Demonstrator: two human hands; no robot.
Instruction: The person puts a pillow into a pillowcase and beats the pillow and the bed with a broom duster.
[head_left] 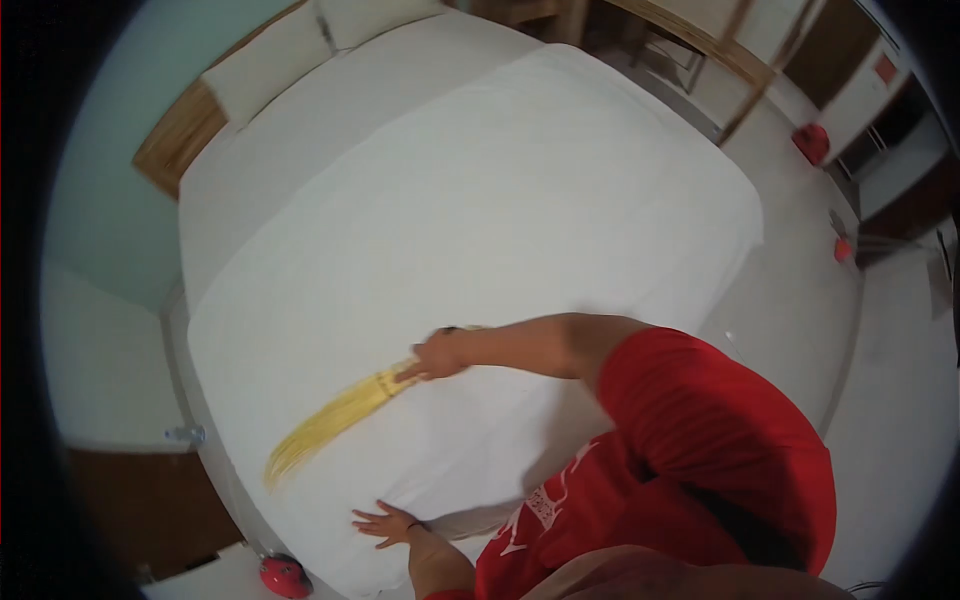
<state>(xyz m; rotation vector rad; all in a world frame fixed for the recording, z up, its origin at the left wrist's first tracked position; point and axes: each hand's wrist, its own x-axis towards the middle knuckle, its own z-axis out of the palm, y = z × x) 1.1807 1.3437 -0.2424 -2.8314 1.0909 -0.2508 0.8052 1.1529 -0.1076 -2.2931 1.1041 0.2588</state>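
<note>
My right hand is closed around the handle end of a hand broom with long yellow bristles. My forearm comes across from the right, and the bristles fan out toward the lower left, lying over the white sheet of a large bed. Below the broom, near the bed's front edge, my left hand rests on the sheet with its fingers spread and nothing in it. Light creases run through the sheet between the two hands and beside my red shirt.
Two white pillows lean against a wooden headboard. A red rounded object and a clear bottle are on the floor at left. A wooden desk stands at the back right, with another red object beyond it.
</note>
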